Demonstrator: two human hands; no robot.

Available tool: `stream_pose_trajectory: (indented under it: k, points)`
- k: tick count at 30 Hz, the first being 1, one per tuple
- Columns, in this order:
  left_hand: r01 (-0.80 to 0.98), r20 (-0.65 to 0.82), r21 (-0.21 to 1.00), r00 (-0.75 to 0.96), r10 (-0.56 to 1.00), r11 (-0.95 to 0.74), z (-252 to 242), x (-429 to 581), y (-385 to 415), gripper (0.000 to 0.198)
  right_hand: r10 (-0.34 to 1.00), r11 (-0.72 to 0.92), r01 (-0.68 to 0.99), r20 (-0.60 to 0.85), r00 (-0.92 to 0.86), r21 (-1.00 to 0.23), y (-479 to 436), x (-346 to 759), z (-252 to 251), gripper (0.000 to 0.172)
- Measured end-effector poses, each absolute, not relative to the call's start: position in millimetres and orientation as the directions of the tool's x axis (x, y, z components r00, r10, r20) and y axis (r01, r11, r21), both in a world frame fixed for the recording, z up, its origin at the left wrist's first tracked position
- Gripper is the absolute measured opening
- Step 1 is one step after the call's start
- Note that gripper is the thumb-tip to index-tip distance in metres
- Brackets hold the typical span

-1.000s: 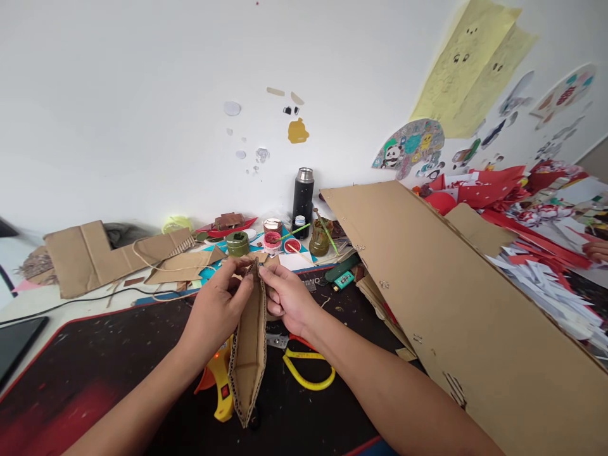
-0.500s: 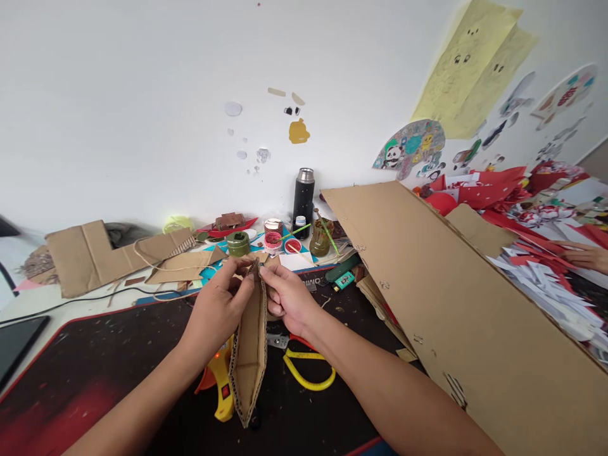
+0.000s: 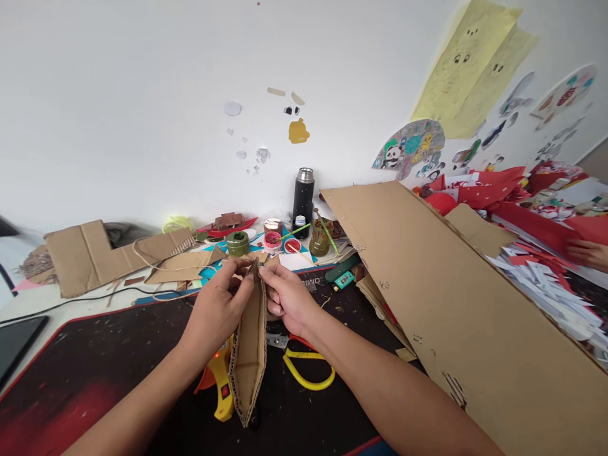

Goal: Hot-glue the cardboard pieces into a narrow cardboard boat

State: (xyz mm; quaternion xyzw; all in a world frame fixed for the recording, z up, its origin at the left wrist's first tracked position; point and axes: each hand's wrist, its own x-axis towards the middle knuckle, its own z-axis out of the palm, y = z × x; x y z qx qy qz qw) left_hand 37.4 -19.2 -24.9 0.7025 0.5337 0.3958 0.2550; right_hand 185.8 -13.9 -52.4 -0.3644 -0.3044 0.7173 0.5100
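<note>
A narrow, boat-shaped cardboard piece (image 3: 249,354) with raised side walls and pointed ends stands between my hands. My left hand (image 3: 223,301) pinches its far tip from the left, thumb on the wall. From the right, my right hand (image 3: 287,294) presses the same tip between thumb and bent fingers. Below, on the dark mat, a yellow glue gun (image 3: 222,383) lies partly behind the cardboard piece and my left wrist. Scissors (image 3: 306,373) with red and yellow handles lie just right of the piece, their blade ends hidden behind it.
A large cardboard sheet (image 3: 456,297) leans along the right side. Paint jars (image 3: 273,242), a murky brush jar (image 3: 322,239) and a black thermos (image 3: 304,196) stand at the back. Cardboard scraps (image 3: 95,259) lie back left. Another person's hand (image 3: 589,253) is among red paper at far right.
My hands and the cardboard piece hold the same position. At far right, the other person's hand has shifted slightly and the red paper by it has moved.
</note>
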Motion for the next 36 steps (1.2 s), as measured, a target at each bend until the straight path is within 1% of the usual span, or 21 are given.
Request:
stream_pose_trajectory:
  k: [6, 12, 36]
  points:
    - [0.552, 0.289, 0.777, 0.117, 0.950, -0.304, -26.7, 37.3, -18.2, 0.036, 0.954, -0.293, -0.512, -0.208, -0.216, -0.807, -13.5, 185.2, -53.1, 0.052]
    - [0.537, 0.280, 0.789, 0.120, 0.953, -0.299, -28.0, 36.9, -17.9, 0.037, 0.954, -0.294, -0.509, -0.215, -0.210, -0.809, -13.8, 184.4, -53.4, 0.050]
    - [0.544, 0.289, 0.780, 0.124, 0.949, -0.308, -32.2, 35.1, -15.8, 0.036, 0.953, -0.296, -0.502, -0.220, -0.207, -0.812, -13.3, 184.5, -53.8, 0.054]
